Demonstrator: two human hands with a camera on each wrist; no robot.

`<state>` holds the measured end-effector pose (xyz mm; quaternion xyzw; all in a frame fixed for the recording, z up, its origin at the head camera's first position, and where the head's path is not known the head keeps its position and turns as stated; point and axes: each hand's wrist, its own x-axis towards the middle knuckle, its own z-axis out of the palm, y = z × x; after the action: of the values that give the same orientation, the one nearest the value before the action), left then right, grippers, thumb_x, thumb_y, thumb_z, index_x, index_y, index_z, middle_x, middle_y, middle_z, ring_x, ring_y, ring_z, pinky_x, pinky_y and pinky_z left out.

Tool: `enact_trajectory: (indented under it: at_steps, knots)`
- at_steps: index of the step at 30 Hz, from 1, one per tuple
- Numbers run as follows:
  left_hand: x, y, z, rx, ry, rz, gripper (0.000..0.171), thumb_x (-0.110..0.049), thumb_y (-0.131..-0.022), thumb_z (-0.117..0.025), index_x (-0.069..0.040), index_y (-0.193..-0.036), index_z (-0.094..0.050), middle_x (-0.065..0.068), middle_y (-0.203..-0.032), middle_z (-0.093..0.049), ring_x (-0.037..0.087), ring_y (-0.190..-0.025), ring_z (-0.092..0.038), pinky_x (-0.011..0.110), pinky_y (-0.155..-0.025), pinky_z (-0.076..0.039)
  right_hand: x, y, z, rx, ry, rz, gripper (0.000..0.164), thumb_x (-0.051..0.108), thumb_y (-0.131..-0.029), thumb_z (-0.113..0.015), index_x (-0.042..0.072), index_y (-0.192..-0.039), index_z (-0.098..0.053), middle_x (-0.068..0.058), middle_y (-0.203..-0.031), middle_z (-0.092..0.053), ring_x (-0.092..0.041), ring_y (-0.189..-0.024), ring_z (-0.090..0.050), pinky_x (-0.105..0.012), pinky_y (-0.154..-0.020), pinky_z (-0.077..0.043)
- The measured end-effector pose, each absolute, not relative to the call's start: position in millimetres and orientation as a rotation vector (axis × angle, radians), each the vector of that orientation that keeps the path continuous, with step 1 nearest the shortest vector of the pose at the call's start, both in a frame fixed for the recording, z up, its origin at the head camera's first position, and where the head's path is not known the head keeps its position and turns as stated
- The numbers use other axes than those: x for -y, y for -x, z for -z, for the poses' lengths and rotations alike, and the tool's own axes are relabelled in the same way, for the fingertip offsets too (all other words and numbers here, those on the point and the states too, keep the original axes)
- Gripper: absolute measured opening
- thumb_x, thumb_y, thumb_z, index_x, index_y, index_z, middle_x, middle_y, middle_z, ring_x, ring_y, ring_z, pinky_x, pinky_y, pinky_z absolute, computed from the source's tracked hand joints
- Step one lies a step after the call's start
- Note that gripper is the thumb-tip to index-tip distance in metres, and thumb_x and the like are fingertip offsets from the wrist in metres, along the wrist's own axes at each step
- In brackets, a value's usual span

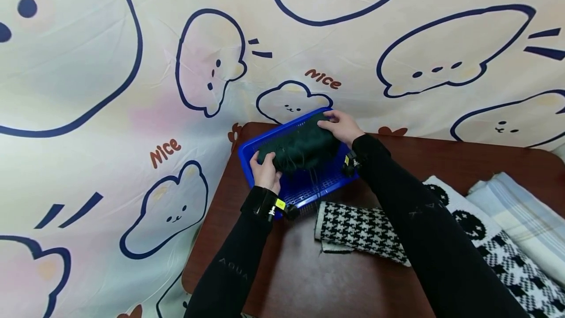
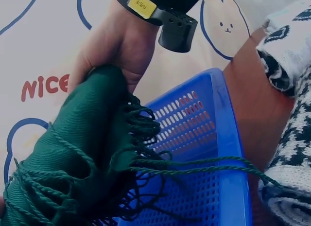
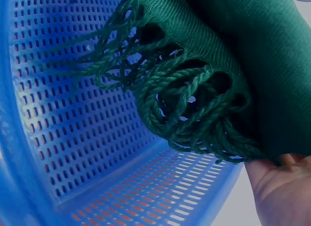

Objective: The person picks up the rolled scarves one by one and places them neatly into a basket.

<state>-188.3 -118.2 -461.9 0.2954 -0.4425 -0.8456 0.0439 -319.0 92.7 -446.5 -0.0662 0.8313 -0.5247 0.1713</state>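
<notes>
A dark green fringed scarf (image 1: 304, 145), folded into a thick roll, lies across the blue plastic basket (image 1: 304, 198). My left hand (image 1: 266, 172) grips its left end near the basket's left side. At the other end, my right hand (image 1: 342, 126) holds the scarf by the far right rim. Twisted fringe (image 2: 141, 138) hangs from the roll in the left wrist view, and two long strands cross the basket's rim toward a patterned cloth. The right wrist view shows the scarf's fringe (image 3: 189, 104) over the perforated basket wall, with the right thumb against the fabric.
A folded black-and-white houndstooth cloth (image 1: 362, 229) lies just in front of the basket. Farther right are a black-and-white patterned cloth (image 1: 468, 225) and a pale blue-and-cream striped cloth (image 1: 525, 220). All rest on the brown table (image 1: 300, 278), against a cartoon-printed backdrop (image 1: 176, 87).
</notes>
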Motion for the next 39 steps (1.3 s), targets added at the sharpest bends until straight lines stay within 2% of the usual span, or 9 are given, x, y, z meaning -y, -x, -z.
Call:
enact_trajectory:
  at_steps: [4,7,13,19,24,28,33,36,39]
  knots:
    - [118,191,462,1.308,-0.932,2.588,0.067,-0.012,-0.095,-0.057,-0.023,-0.149,-0.019,0.010,-0.152,-0.022,0.025,-0.122,-0.041,0.042,-0.093,-0.040,-88,326,448,-2.409,0.212,1.440,0.054,0.032,-0.097,-0.058,0.006,-0.142,-0.045,-0.021,-0.139,-0.045,-0.033,-0.127,-0.042,-0.046,-0.107,-0.037]
    - [118,193,464,1.269,-0.967,2.600,0.068,-0.010,-0.095,-0.057,-0.024,-0.150,-0.019,0.010,-0.154,-0.018,0.027,-0.129,-0.037,0.047,-0.101,-0.038,-86,330,451,-2.421,0.220,1.406,0.053,0.030,-0.098,-0.058,0.006,-0.142,-0.044,-0.021,-0.138,-0.046,-0.033,-0.127,-0.041,-0.045,-0.107,-0.037]
    - [118,196,468,1.241,-0.987,2.619,0.070,-0.008,-0.095,-0.057,-0.026,-0.150,-0.018,0.010,-0.151,-0.022,0.028,-0.123,-0.043,0.048,-0.101,-0.038,-83,336,459,-2.443,0.219,1.365,0.052,0.029,-0.098,-0.057,0.005,-0.142,-0.044,-0.022,-0.136,-0.047,-0.034,-0.125,-0.042,-0.046,-0.107,-0.036]
    - [120,202,471,1.237,-1.013,2.601,0.070,-0.008,-0.094,-0.058,-0.026,-0.150,-0.019,0.011,-0.149,-0.025,0.028,-0.124,-0.043,0.049,-0.102,-0.039,-76,336,449,-2.443,0.250,1.357,0.050,0.026,-0.098,-0.057,0.003,-0.141,-0.044,-0.023,-0.136,-0.046,-0.034,-0.126,-0.041,-0.046,-0.108,-0.034]
    - [122,209,465,1.249,-0.990,2.588,0.070,-0.009,-0.095,-0.058,-0.025,-0.150,-0.019,0.012,-0.151,-0.023,0.029,-0.130,-0.038,0.052,-0.107,-0.035,-71,342,437,-2.451,0.288,1.368,0.048,0.023,-0.098,-0.057,0.001,-0.140,-0.046,-0.023,-0.131,-0.048,-0.034,-0.120,-0.044,-0.045,-0.105,-0.036]
    - [125,213,456,1.222,-0.950,2.611,0.070,-0.008,-0.094,-0.058,-0.025,-0.150,-0.019,0.011,-0.153,-0.021,0.030,-0.133,-0.035,0.053,-0.108,-0.034,-71,346,425,-2.439,0.307,1.384,0.048,0.022,-0.099,-0.056,0.003,-0.141,-0.044,-0.023,-0.136,-0.045,-0.035,-0.124,-0.042,-0.046,-0.106,-0.036]
    - [126,216,453,1.203,-0.922,2.623,0.072,-0.005,-0.093,-0.058,-0.025,-0.150,-0.019,0.011,-0.157,-0.013,0.030,-0.139,-0.025,0.055,-0.111,-0.029,-70,346,421,-2.431,0.326,1.431,0.046,0.020,-0.099,-0.055,0.004,-0.141,-0.045,-0.023,-0.139,-0.045,-0.034,-0.129,-0.041,-0.046,-0.106,-0.036]
    - [125,217,458,1.226,-0.940,2.594,0.071,-0.005,-0.092,-0.058,-0.026,-0.149,-0.021,0.010,-0.155,-0.014,0.028,-0.132,-0.030,0.045,-0.103,-0.035,-68,344,424,-2.482,0.348,1.395,0.045,0.020,-0.099,-0.056,0.004,-0.139,-0.047,-0.023,-0.137,-0.047,-0.034,-0.128,-0.043,-0.045,-0.105,-0.037]
    - [125,217,466,1.266,-0.969,2.551,0.070,-0.007,-0.092,-0.059,-0.028,-0.148,-0.023,0.009,-0.151,-0.020,0.023,-0.107,-0.042,0.032,-0.079,-0.036,-64,343,431,-2.517,0.356,1.376,0.044,0.021,-0.098,-0.058,0.003,-0.137,-0.049,-0.023,-0.135,-0.050,-0.034,-0.125,-0.045,-0.046,-0.104,-0.038]
